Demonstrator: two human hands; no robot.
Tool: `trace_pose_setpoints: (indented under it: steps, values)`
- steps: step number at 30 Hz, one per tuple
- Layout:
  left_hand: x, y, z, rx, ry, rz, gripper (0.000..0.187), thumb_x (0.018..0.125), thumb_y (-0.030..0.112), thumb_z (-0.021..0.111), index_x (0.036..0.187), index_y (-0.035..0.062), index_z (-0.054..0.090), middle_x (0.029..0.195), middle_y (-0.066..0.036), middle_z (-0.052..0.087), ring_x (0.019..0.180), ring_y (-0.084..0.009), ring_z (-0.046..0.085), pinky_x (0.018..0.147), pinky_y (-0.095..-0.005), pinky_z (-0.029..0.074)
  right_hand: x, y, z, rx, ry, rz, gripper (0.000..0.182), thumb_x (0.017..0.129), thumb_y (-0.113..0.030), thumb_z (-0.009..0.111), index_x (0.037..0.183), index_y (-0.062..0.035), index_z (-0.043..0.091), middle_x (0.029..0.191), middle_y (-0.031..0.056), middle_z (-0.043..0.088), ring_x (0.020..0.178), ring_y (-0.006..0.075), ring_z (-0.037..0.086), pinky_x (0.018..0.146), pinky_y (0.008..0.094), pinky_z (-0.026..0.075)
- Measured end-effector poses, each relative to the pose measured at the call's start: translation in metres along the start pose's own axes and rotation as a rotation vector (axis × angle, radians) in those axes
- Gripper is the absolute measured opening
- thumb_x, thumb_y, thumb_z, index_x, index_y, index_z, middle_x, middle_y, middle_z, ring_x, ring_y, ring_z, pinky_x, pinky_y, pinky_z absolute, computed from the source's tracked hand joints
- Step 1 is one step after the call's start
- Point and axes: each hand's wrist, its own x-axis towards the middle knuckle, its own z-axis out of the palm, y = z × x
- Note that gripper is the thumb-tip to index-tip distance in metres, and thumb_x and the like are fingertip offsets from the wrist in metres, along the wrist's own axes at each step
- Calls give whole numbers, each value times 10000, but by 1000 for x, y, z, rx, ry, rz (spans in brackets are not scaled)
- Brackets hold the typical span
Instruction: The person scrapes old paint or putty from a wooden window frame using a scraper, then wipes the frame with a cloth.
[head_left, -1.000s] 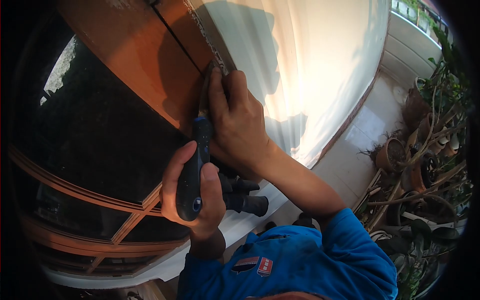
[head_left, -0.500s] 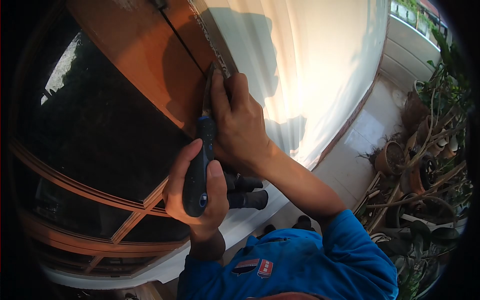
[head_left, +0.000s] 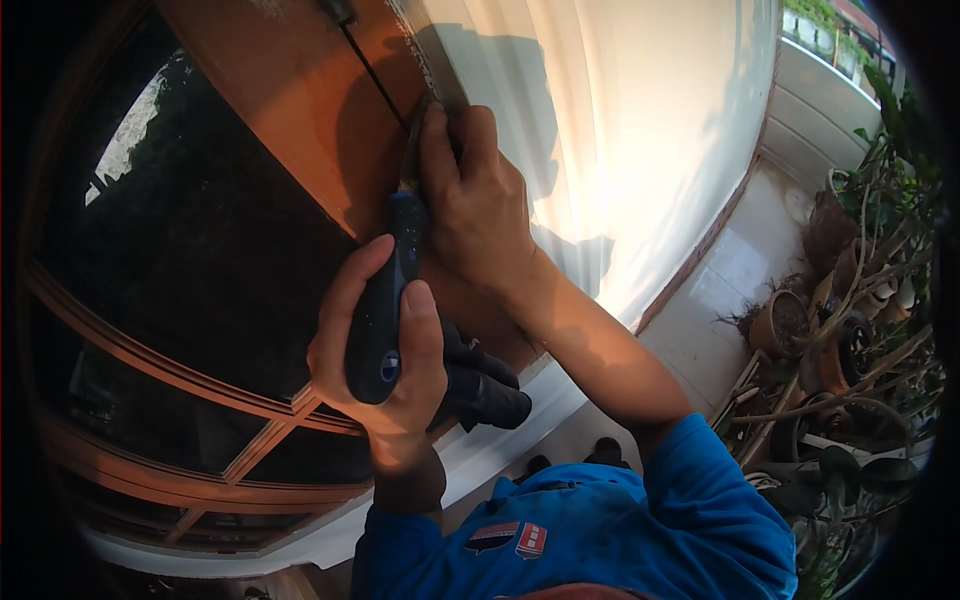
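A scraper with a dark, blue-trimmed handle (head_left: 378, 320) and a narrow-looking metal blade (head_left: 410, 160) points up along the orange-brown wooden frame (head_left: 290, 120). My left hand (head_left: 400, 370) is wrapped around the handle, its thumb and a finger lying along the sides. My right hand (head_left: 480, 210) is closed at the blade's upper end, with fingertips pressed beside its tip. The tip sits close to the seam where the wood meets the pale wall (head_left: 590, 120); the exact contact is hidden by my fingers. Rough whitish flecks run along that seam above my right hand.
A dark glass pane (head_left: 200, 230) fills the left, with wooden bars (head_left: 270, 440) below it. A thin dark rod (head_left: 370, 75) lies along the wood. Rounded dark objects (head_left: 490, 395) are beneath my hands. Potted plants (head_left: 780, 320) line the tiled floor (head_left: 735, 250) at right.
Both hands and the scraper have shifted slightly upward in view, the left hand also a little leftward. Their hold on the scraper stays the same.
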Motion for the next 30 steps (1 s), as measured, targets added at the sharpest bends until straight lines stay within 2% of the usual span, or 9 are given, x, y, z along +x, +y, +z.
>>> trace_pose_setpoints:
  steps: [4,8,11,14,20,23,29,30]
  values:
    - [-8,2,-4,80,-35,44,340,787,46,663,1105,-71,642,931,-184,703,755,-222,708,675,-269,550,-10,-1,-1,-3,-28,0,511,739,-9,608,1237,80,536,1000,177,487,745,331,630,612,389,544]
    - [3,-2,3,-24,48,32,336,771,43,667,1088,-68,653,924,-184,706,745,-223,710,669,-276,555,4,2,1,-36,11,-47,511,739,-12,614,1234,86,534,994,179,491,739,327,632,605,384,548]
    - [12,5,-2,3,4,13,336,757,31,665,1077,-73,656,915,-182,708,746,-224,711,668,-277,555,8,0,-5,-1,-85,-55,645,709,-168,704,1190,187,462,993,225,444,805,372,612,623,412,554]
    - [2,8,-3,51,-12,59,329,752,34,663,1064,-71,660,903,-176,709,743,-220,713,654,-272,555,-5,-1,0,-11,-14,-13,513,729,-14,625,1223,93,535,998,188,491,723,330,639,592,390,546]
    - [11,10,-4,21,2,15,329,754,35,668,1066,-71,660,904,-174,710,743,-222,711,667,-278,556,6,-2,0,-2,-4,-30,522,739,-17,627,1239,94,526,983,186,489,723,323,648,576,387,548]
    - [7,10,-6,58,-24,51,323,759,37,670,1063,-74,660,919,-176,712,754,-228,713,675,-279,558,0,0,-5,6,-98,-44,658,662,-157,716,1168,188,475,979,221,442,801,363,612,615,409,551]
    - [16,3,-1,-1,45,44,325,757,38,677,1061,-76,662,918,-176,711,767,-226,713,685,-271,553,20,-2,-5,-1,-86,-81,654,693,-152,703,1190,192,455,987,225,447,831,369,610,636,423,550]
    - [24,5,-3,2,44,62,327,757,38,677,1063,-76,662,917,-177,710,767,-225,712,685,-270,553,21,-3,-3,-3,-44,-75,592,717,-114,673,1208,155,477,993,210,458,799,356,620,618,414,549]
